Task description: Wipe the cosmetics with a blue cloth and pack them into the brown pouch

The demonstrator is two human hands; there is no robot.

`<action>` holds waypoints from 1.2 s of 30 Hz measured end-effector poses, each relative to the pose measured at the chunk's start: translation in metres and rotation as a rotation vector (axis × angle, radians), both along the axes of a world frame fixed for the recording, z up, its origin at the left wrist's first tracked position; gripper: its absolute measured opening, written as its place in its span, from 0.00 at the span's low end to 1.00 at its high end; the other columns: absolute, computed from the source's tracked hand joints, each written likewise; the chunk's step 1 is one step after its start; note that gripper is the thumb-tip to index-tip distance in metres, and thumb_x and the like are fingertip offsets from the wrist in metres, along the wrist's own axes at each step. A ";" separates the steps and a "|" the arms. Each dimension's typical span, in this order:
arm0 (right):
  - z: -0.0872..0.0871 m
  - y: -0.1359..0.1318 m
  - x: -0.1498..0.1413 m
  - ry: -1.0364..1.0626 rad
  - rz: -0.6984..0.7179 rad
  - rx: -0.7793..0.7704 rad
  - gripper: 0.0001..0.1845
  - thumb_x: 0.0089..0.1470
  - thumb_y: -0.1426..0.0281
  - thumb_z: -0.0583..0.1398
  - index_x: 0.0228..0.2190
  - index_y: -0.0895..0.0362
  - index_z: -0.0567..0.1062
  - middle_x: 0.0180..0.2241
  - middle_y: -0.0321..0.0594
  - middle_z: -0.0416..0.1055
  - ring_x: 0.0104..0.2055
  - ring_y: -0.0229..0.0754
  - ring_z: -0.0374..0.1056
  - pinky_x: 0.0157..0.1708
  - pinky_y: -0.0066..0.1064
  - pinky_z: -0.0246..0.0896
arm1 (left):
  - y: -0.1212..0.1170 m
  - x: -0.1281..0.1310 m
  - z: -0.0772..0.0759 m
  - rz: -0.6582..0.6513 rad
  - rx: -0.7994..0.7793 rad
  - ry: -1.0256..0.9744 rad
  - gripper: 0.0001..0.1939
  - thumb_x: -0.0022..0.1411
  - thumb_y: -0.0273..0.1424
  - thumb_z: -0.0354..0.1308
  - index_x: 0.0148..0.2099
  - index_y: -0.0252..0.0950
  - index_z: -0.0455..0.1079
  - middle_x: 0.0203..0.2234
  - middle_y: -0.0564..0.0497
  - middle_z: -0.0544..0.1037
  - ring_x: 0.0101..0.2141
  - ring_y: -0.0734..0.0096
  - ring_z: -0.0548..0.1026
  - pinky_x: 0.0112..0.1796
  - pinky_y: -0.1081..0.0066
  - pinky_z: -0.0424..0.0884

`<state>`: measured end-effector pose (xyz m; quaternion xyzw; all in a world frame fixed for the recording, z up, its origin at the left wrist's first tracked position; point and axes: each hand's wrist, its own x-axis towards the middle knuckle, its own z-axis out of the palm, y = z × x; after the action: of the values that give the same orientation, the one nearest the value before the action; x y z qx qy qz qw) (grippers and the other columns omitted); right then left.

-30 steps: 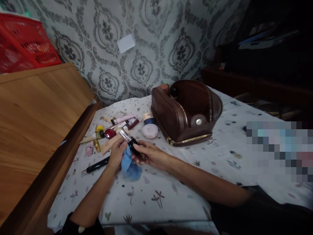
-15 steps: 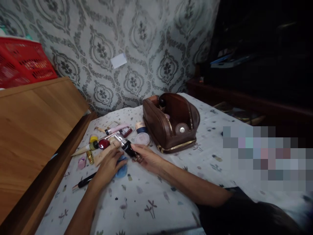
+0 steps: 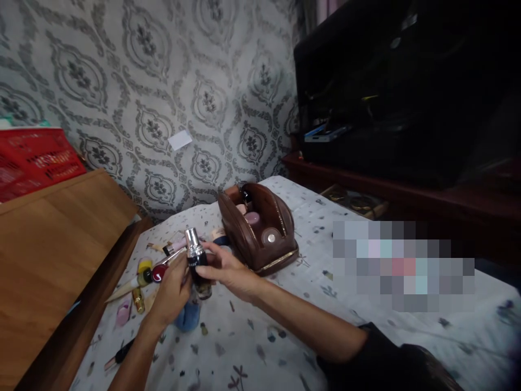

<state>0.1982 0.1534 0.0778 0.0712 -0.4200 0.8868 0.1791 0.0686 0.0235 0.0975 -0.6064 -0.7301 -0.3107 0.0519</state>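
A black cosmetic bottle [image 3: 197,270] with a silver cap and clear base stands nearly upright between my hands. My right hand [image 3: 232,273] grips it from the right, thumb across its front. On the other side my left hand [image 3: 171,296] has its fingers bent against the bottle, their tips partly hidden. Below lies a blue puff [image 3: 188,316]. To the left are a dark red round item [image 3: 159,273], a gold tube [image 3: 138,300], a pink piece [image 3: 123,313] and a yellow item [image 3: 145,265]. An unzipped brown toiletry bag [image 3: 266,255] with several items inside stands behind my right hand.
A black tube [image 3: 122,353] lies by my left forearm. Wooden furniture [image 3: 69,233] with a red basket [image 3: 40,155] borders the left side. The patterned wall [image 3: 195,108] rises behind the white printed cloth [image 3: 228,358]. A dark cabinet [image 3: 407,98] is at the right.
The bottle has gone from tilted to nearly upright. My left hand has left the blue puff and come up to the bottle. The view has shifted right and upward.
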 end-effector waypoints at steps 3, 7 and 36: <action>0.029 0.021 0.018 0.055 -0.092 0.111 0.30 0.41 0.61 0.74 0.45 0.52 0.72 0.35 0.33 0.73 0.36 0.37 0.69 0.33 0.26 0.63 | 0.030 0.013 0.017 -0.122 0.055 -0.054 0.19 0.65 0.32 0.52 0.57 0.38 0.70 0.50 0.42 0.77 0.52 0.50 0.74 0.54 0.54 0.69; 0.069 0.058 0.045 0.095 -0.288 0.304 0.25 0.44 0.65 0.72 0.41 0.53 0.69 0.36 0.35 0.73 0.37 0.39 0.70 0.33 0.27 0.64 | 0.071 0.032 0.027 -0.228 0.121 -0.028 0.15 0.65 0.30 0.54 0.53 0.40 0.73 0.46 0.43 0.78 0.48 0.53 0.74 0.52 0.56 0.69; 0.093 0.139 0.056 -0.120 -1.020 0.988 0.16 0.45 0.63 0.64 0.32 0.54 0.63 0.30 0.32 0.65 0.33 0.39 0.63 0.35 0.34 0.62 | 0.185 0.008 0.064 -0.473 -0.294 0.051 0.11 0.60 0.37 0.57 0.38 0.40 0.80 0.29 0.49 0.82 0.32 0.60 0.77 0.39 0.70 0.68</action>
<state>0.2542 0.2927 0.1704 -0.1104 -0.7628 0.4011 0.4950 0.0768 0.2083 0.1619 -0.7686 -0.6040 -0.1896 -0.0921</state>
